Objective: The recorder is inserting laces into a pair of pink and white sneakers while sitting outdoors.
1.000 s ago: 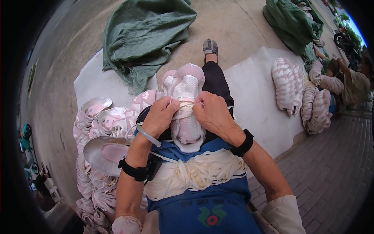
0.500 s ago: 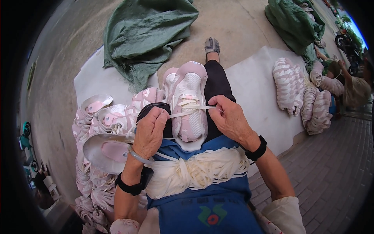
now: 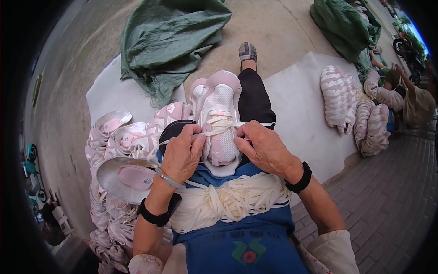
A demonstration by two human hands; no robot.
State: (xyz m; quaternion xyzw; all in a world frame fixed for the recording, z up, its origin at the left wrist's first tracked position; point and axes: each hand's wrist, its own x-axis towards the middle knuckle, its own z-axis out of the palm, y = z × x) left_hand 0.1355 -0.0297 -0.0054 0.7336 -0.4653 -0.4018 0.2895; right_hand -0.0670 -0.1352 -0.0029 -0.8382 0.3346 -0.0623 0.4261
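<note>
A pink and white sneaker upper lies lengthwise on my lap, toe away from me, with a cream shoelace through its eyelets. My left hand is closed at its left side, pinching one stretch of the lace between thumb and forefinger. At the right edge, my right hand has thumb and forefinger drawn together at the lacing; the fingertips partly hide what they grip. A lace end runs past its knuckles over my dark trouser leg. Across my blue apron lies a thick bundle of cream laces.
More pink and white uppers are heaped at my left. A green woven sack lies ahead, another sack at far right. Bundled uppers sit on a white sheet, near another person at the right.
My right hand has moved left and slightly down to the upper's edge, and a lace end now trails above it to the right. My left hand has shifted slightly right.
</note>
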